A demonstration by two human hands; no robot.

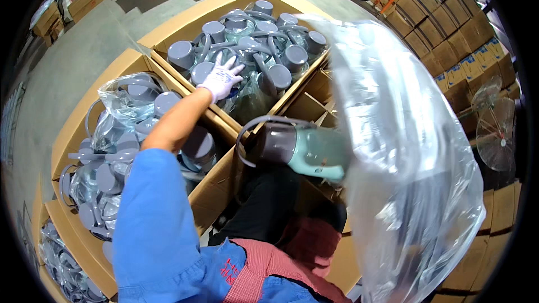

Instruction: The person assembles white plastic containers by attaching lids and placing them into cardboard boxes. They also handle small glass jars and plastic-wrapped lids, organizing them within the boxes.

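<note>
A: Where's the person at w/ the bottles?

B: Judging by the boxes, well along but not finished. Far cardboard box (168,28) is packed w/ bottles (264,50), grey caps up, each in clear wrap. Near box (73,129) on the person's left looks full too, and a third box (62,230) at the lower left also holds grey-capped ones.

A: And the hands?

B: Left hand (222,78), white glove, fingers spread wide, resting on top of a wrapped bottle in the far box. Palm down, not closed round anything; touching, not gripping, as far as it shows.

A: Right hand?

B: Hidden. A big clear plastic bag (404,151) covers that side, so can't tell if it's open or closed. It prob. holds the bag or what's inside, but that's a guess.

A: What's inside?

B: One green bottle (314,151), brown-grey cap, wire-like handle loop, lying on its side, cap end sticking out of the bag's mouth, over the person's lap, just beside the box edge.

A: So what's left?

B: This one isn't bagged fully or boxed yet. Far box has little room; how many more are waiting doesn't show.
</note>
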